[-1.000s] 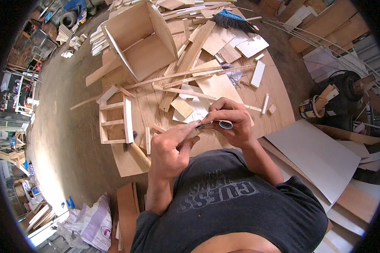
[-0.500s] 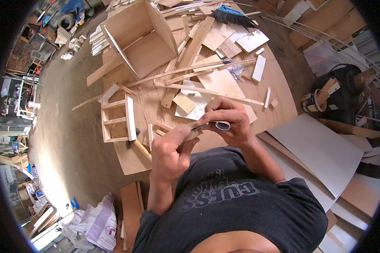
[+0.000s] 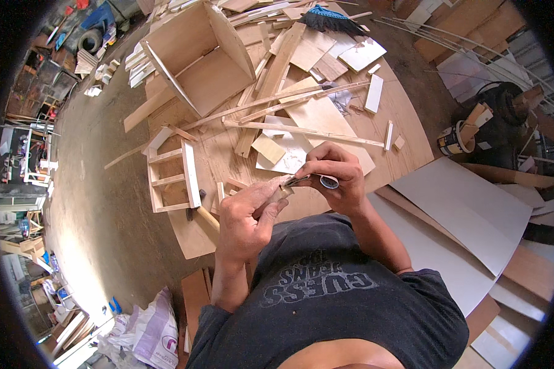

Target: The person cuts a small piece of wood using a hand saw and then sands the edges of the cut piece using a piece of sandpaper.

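Note:
My left hand (image 3: 246, 215) is closed, pinching a small tan piece (image 3: 281, 194) between thumb and fingers. I cannot make out whether it is wood or folded sheet. My right hand (image 3: 335, 175) grips a slim dark metal tool (image 3: 297, 180), with its tip against the tan piece. A dark ring with a pale middle (image 3: 329, 182) shows under the right fingers; the fingers hide how it joins the tool. Both hands meet above the near edge of the plywood table (image 3: 403, 132).
Wood offcuts and strips cover the table, with an open plywood box (image 3: 212, 77), a small slatted frame (image 3: 172, 175), a hammer (image 3: 204, 215) and a blue brush head (image 3: 329, 19). Large white panels (image 3: 465, 209) lean at the right, near a bucket (image 3: 455, 139). A white sack (image 3: 157, 335) lies lower left.
My hands have shifted slightly; the left has moved a little down and left. The metal tool's tip and the tan piece now show more plainly between them.

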`<state>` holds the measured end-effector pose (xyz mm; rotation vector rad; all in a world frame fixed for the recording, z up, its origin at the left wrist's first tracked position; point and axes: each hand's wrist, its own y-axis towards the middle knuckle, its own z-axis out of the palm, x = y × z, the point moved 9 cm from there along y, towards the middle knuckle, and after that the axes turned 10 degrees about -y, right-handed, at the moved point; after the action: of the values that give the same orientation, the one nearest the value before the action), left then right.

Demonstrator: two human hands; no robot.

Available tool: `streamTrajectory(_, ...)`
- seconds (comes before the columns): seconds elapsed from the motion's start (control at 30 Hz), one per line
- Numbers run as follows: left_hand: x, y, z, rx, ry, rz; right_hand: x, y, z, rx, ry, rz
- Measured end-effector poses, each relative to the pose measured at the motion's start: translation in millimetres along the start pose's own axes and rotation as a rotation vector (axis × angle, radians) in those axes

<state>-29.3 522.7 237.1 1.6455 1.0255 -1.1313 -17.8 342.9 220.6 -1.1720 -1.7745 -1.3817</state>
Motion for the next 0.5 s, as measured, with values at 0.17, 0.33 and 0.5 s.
streamTrajectory(0.17, 1.4, -1.9, -3.2, 0.065, 0.065, 0.015, 12.2, 0.4, 4.5, 0.019, -0.034, -0.060)
streamTrajectory(0.33, 7.6, -8.2, -7.8, 0.086, -0.018, -0.082, 14.2, -4.1, 12.5, 0.010, -0.019, -0.031)
streamTrajectory(0.5, 14.3, -11.6, -20.7, 0.049, -0.074, -0.011, -2.2, -16.9, 18.2, 0.006, -0.045, 0.030)
